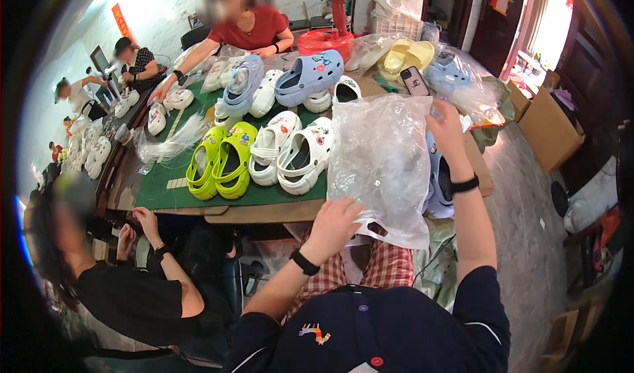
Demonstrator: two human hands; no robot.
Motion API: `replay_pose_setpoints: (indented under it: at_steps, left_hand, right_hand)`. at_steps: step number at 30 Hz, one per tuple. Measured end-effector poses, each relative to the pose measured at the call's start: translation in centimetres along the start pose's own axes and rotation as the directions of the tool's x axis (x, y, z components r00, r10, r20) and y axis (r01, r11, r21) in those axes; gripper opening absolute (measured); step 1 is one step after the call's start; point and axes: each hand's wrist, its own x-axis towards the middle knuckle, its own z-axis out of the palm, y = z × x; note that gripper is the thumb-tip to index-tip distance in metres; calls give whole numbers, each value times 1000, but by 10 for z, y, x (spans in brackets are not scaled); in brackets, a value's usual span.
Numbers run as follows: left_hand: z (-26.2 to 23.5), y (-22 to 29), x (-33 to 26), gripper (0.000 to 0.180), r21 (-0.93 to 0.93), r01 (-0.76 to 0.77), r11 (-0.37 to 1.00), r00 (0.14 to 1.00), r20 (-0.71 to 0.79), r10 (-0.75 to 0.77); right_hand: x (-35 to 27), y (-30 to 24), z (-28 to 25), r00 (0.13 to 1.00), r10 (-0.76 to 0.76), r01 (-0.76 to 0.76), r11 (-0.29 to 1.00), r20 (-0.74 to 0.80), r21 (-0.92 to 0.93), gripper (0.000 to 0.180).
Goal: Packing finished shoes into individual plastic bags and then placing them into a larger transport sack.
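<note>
Two sets of fingers pinched one clear plastic bag [381, 165]: the left hand [334, 224] gripped its lower edge and the right hand [446, 125] its top corner, holding it stretched upright just right of the white clogs [305, 154] on the bench [264, 211]. The bag looked crinkled, cloudy and empty, so this was likely the opening step, and next its mouth would need parting.

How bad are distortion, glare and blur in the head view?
Head view: strong fisheye, the wooden table edge bows and the corners go black; the bright window at upper right is blown out; the clear crinkled plastic bag in both hands shows glare; centre sharp, rim soft.
</note>
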Motion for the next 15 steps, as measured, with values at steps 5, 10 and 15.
replay_pose_setpoints:
  at_steps: [5,10,15]
  left_hand:
    - [36,-33,-13,55,105,75,992,991,106,-87]
    - [57,-45,-20,53,97,92,991,994,42,-97]
    - [62,-47,-24,47,102,79,992,997,17,-81]
  right_hand:
    - [-71,7,-50,921,384,-381,923,72,-51,33]
    - [-98,-1,-47,855,366,-204,889,368,-411,52]
    - [-78,-2,-1,839,451,-236,807,306,-541,47]
